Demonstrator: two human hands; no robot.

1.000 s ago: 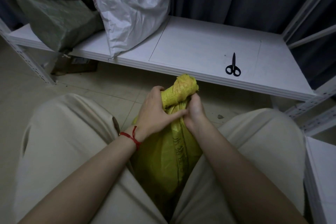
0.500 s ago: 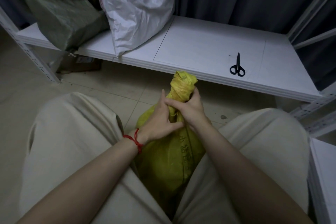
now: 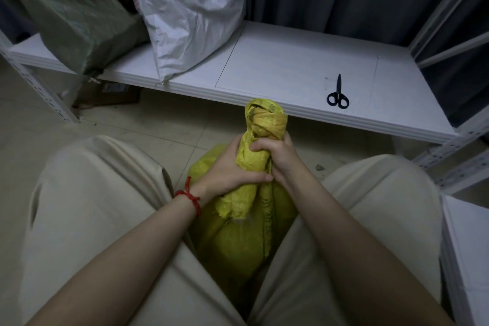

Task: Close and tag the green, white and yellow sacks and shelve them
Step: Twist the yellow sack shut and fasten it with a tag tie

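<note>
- The white shelf (image 3: 291, 66) carried the green sack (image 3: 79, 16) at its left end, with the white sack (image 3: 190, 8) leaning against it. The frame's top edge cut off both, so whether they were closed or tagged could not be told.
- The yellow sack (image 3: 238, 241) stood on the floor between the person's knees, just in front of the shelf. Its neck was twisted into a bunch at the top, and the legs hid its base.
- The left hand (image 3: 227, 169) gripped the neck low and the right hand (image 3: 277, 156) clamped it just under the bunch, the two hands touching. With no tie visible, a loosened grip would probably let the twist spring open.
- The scissors (image 3: 338, 95) lay on the shelf's right part, well apart from the sacks. No tag could be made out anywhere.
</note>
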